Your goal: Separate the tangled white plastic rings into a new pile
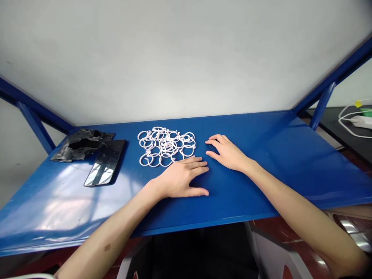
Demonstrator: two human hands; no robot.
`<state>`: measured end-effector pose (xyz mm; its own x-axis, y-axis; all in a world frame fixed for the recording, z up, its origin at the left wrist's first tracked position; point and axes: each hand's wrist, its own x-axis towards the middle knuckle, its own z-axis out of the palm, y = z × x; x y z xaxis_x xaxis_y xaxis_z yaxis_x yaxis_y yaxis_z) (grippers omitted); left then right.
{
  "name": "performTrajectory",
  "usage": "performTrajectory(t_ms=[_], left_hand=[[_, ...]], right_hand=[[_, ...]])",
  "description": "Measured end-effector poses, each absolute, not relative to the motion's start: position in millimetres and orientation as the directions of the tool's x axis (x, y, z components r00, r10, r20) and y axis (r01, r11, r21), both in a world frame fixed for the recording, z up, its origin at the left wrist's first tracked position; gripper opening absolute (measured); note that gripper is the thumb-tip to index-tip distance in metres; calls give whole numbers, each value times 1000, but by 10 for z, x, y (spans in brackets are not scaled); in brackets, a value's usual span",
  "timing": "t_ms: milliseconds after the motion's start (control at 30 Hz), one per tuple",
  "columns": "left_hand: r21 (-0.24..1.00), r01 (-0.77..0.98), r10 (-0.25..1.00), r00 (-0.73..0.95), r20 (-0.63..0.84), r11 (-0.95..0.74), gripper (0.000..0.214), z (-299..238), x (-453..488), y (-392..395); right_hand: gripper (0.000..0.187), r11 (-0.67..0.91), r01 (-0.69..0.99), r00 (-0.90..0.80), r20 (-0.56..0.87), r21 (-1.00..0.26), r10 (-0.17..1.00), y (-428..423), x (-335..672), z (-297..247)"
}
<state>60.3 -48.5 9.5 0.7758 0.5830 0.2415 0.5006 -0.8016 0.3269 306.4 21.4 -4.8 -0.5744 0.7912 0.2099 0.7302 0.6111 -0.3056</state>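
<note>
A pile of several white plastic rings (166, 146) lies on the blue metal table (279, 162), toward the back middle. My left hand (181, 179) rests flat on the table just in front of the pile, fingers stretched out and holding nothing. My right hand (227, 152) lies palm down to the right of the rings, fingers slightly curled and apart, empty. Neither hand touches the rings.
A black phone (105, 167) lies face up left of the rings, beside a crumpled black plastic bag (80, 144). A white wall stands behind the table. Blue frame struts rise at both sides. White cables (357, 118) lie on a dark surface at far right.
</note>
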Motion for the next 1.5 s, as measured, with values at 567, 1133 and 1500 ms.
performTrajectory(t_ms=[567, 1133, 1500], left_hand=[[263, 524, 584, 688, 430, -811, 26, 77, 602, -452], [103, 836, 752, 422, 507, -539, 18, -85, 517, -289], [554, 705, 860, 158, 485, -442, 4, 73, 544, -358]], right_hand=[[42, 625, 723, -586, 217, -294, 781, 200, 3061, -48], [46, 597, 748, -581, 148, -290, 800, 174, 3028, 16], [42, 617, 732, -591, 179, -290, 786, 174, 3028, 5]])
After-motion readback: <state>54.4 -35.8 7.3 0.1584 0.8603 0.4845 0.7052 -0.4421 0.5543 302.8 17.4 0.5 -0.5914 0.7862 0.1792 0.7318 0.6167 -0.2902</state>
